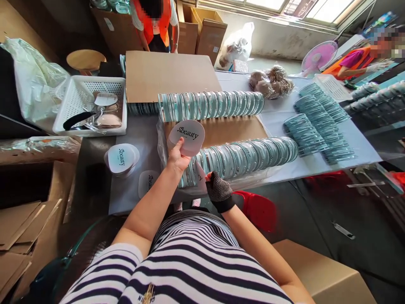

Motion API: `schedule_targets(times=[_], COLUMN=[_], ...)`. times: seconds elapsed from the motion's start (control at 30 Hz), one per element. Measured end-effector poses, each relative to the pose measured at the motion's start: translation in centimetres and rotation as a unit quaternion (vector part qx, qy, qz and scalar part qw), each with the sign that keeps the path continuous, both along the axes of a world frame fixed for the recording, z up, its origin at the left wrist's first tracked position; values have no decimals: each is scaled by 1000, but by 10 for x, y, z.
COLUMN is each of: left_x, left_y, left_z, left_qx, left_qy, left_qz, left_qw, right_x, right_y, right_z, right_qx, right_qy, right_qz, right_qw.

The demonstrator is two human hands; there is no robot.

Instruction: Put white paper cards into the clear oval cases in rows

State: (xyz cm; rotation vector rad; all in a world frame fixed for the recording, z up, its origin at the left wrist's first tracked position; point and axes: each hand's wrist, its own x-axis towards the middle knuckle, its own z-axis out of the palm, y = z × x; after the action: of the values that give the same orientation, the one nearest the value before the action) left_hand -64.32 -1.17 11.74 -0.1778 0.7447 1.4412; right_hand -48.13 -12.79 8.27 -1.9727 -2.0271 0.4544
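- At the far left I see a white perforated basket on the table edge; it holds round pads and a dark-handled tool, loose and within reach of the left arm.
- Just right of it, near the table's front edge, lies a short stack of white printed cards, rounded in outline and smooth. One more card lies flat beside the stack.
- My left hand is raised over the table. Its thumb and fingers pinch the lower edge of one card of the same kind, the held card, so that the printed face is turned up toward the camera and stays legible.
- My right hand wears a dark dotted glove, which I judge serves grip. Its fingertips are closed on the near end of the front row of discs, apparently on a thin pale piece there; I cannot tell exactly which.
- These discs are round, teal-rimmed and glossy. They stand on edge, packed face to face on brown cardboard, which keeps them from rolling.
- A second row lies behind, parallel.
- Farther right, slanted disc stacks fan out over a pale sheet.
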Motion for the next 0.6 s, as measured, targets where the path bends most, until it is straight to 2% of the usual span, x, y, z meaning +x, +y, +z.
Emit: schedule_targets(times=[0.1, 0.23, 0.3, 0.4, 0.47, 0.5, 0.53, 0.6], left_x=[-2, -3, -3, -4, -6, -8, -9, -10], left_y=[0, -1, -2, -1, -1, -1, -1, -2], left_z=[-2, -4, -3, 0, 2, 3, 4, 4], left_qx=[-2, 7, 6, -3, -9, -11, -13, -9], left_qy=[0, -1, 1, 0, -3, -4, -4, -7], left_qz=[-16, -27, -25, -27, -28, -28, -26, -25], left_qw=[1000, 1000, 1000, 1000, 1000, 1000, 1000, 1000], right_x=[-2, -3, -8, -20, -25, -26, -25, -23], right_y=[10, 13, 14, 17, 18, 19, 20, 21], right_z=[3, -2, -6, -8, -6, -4, -2, 2], right_qx=[-50, -99, -97, -85, -96, -106, -128, -200], right_qy=[83, 212, 179, 8, -90, -105, -80, 54], right_qz=[2, -24, -16, 37, 80, 93, 92, 60], right_qw=[995, 972, 979, 996, 988, 984, 984, 976])
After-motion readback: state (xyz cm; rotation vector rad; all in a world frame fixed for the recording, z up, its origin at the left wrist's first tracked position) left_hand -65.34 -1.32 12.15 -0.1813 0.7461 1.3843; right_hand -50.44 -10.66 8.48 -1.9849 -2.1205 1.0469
